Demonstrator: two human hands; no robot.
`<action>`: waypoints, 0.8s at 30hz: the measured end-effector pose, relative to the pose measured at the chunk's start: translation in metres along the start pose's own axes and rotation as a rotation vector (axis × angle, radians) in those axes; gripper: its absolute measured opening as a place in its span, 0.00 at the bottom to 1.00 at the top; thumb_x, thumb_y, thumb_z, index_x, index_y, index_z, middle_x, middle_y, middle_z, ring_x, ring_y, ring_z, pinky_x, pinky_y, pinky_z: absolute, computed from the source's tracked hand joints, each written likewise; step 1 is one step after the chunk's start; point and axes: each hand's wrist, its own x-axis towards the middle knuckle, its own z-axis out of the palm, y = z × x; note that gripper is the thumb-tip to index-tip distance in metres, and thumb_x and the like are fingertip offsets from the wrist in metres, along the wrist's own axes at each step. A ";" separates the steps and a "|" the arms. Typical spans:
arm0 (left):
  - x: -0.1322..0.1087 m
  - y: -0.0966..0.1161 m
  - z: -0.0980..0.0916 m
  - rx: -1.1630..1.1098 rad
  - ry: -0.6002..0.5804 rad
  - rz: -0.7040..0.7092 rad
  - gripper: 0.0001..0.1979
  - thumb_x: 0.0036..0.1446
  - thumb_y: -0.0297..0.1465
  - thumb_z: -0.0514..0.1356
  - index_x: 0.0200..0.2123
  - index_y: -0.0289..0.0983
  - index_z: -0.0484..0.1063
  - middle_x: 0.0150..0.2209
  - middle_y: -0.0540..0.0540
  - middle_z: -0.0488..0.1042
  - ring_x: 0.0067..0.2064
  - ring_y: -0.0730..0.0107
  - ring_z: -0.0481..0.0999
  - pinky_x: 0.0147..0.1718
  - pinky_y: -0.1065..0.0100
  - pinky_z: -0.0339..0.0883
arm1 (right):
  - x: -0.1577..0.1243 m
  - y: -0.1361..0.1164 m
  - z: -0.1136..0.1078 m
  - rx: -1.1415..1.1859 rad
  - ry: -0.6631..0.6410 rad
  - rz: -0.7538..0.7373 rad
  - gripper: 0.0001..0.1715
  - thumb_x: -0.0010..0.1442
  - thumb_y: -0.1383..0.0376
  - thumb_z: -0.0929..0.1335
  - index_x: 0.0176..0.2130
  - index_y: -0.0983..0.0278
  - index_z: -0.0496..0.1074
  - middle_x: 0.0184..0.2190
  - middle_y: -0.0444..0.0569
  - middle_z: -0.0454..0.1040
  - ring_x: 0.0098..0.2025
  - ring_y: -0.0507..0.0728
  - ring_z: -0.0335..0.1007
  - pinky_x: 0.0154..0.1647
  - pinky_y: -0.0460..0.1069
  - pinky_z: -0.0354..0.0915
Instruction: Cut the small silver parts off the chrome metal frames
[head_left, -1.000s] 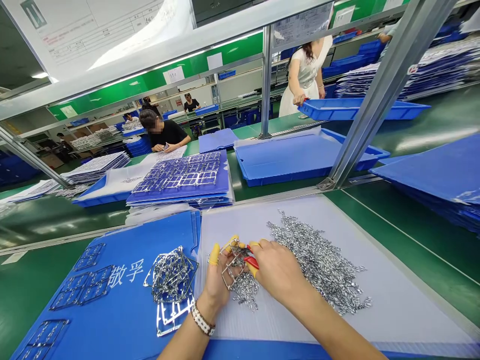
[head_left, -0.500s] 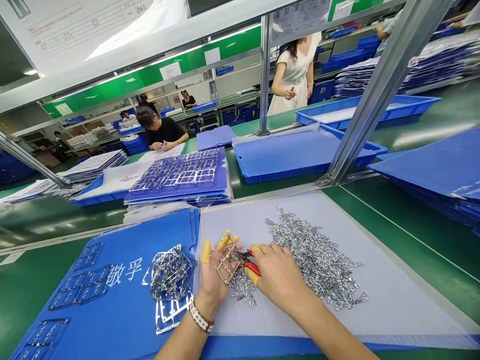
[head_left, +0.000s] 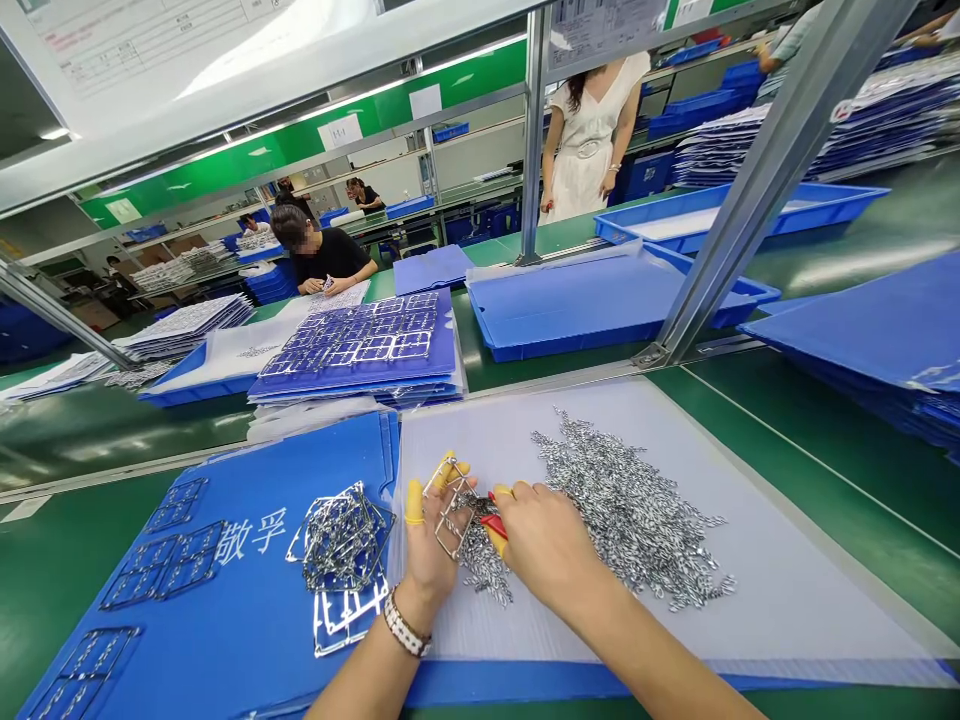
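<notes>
My left hand (head_left: 429, 545), with yellow finger cots on its fingertips, grips a small metal frame (head_left: 448, 510) of stamped parts over a pale sheet (head_left: 750, 600). My right hand (head_left: 544, 540) is closed round red-handled cutters (head_left: 493, 524), whose tip meets the frame. Small cut silver pieces (head_left: 484, 570) lie under both hands. A large heap of the same pieces (head_left: 637, 515) spreads to the right. A pile of emptied metal frames (head_left: 341, 545) rests on the blue board (head_left: 187, 640) at left.
Behind stands a stack of blue sheets topped by a full metal grid (head_left: 360, 345), and blue trays (head_left: 600, 300). A slanted metal post (head_left: 750, 190) rises at right. A seated person (head_left: 319, 255) and a standing person in white (head_left: 589, 130) work beyond.
Both hands stay together over the sheet; the frame has been turned slightly in my left hand. The standing person in white has let go of the blue tray and stepped back.
</notes>
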 end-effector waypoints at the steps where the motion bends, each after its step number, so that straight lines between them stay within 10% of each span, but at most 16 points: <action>1: 0.000 0.002 0.001 -0.023 0.000 -0.010 0.27 0.56 0.51 0.54 0.47 0.36 0.74 0.51 0.39 0.72 0.49 0.58 0.73 0.37 0.67 0.68 | -0.002 0.000 -0.001 -0.004 0.004 0.004 0.07 0.58 0.64 0.68 0.37 0.65 0.73 0.33 0.54 0.75 0.37 0.62 0.71 0.35 0.53 0.59; 17: -0.002 0.002 0.006 -0.025 0.018 0.010 0.29 0.54 0.53 0.55 0.47 0.36 0.74 0.42 0.41 0.76 0.28 0.71 0.71 0.35 0.65 0.67 | -0.009 -0.020 -0.002 0.041 -0.062 -0.061 0.11 0.61 0.63 0.65 0.42 0.64 0.71 0.36 0.54 0.74 0.41 0.63 0.69 0.39 0.55 0.58; 24: 0.002 -0.001 0.001 0.012 0.060 0.059 0.29 0.55 0.53 0.53 0.48 0.38 0.73 0.52 0.40 0.72 0.49 0.56 0.72 0.42 0.61 0.69 | -0.010 -0.012 -0.005 0.014 -0.056 -0.052 0.05 0.57 0.67 0.67 0.37 0.64 0.72 0.33 0.52 0.74 0.36 0.61 0.72 0.35 0.52 0.60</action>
